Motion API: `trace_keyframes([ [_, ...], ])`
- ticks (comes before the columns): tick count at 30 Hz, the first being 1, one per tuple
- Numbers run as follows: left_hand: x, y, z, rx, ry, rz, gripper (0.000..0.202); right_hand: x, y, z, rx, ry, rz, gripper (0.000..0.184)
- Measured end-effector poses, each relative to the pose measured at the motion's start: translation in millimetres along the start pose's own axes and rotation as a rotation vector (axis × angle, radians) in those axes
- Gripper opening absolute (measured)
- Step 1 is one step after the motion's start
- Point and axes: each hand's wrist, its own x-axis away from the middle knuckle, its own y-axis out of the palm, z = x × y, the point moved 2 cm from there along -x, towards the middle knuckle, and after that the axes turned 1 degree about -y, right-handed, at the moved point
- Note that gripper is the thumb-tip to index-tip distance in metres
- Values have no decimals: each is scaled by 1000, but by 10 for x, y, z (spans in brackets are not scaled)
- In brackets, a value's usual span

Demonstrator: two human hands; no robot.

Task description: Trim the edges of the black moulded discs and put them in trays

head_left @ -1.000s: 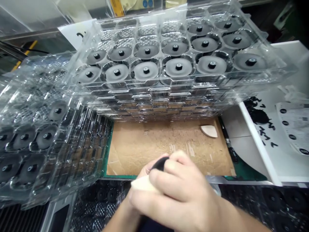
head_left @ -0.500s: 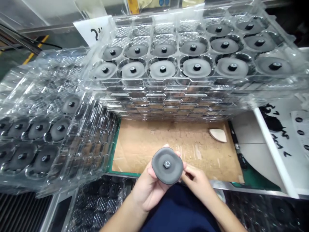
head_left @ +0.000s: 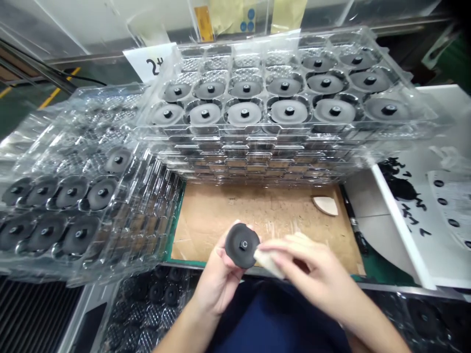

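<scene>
while the disc (head_left: 242, 246) faces up, the pale pad (head_left: 271, 263) slants.

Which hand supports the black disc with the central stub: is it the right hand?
No, the left hand holds the black disc from below, while the right hand pinches an off-white pad.

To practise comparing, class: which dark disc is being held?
The disc in the left hand, beside the right hand; the other discs in view sit in clear trays.
</scene>
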Motion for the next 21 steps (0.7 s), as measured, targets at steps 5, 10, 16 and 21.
trace_keyframes([
  [5,51,22,-16,134,16,-133,55,87,141,798,-92,311,263,28],
  [10,159,168,-55,217,-32,-322,44,73,468,1087,-41,296,259,34],
  [16,225,68,-16,-236,338,-322,52,247,341,861,-25,236,292,36],
  [21,226,6,21,-1029,877,-281,102,475,321,617,-34,144,313,36],
])
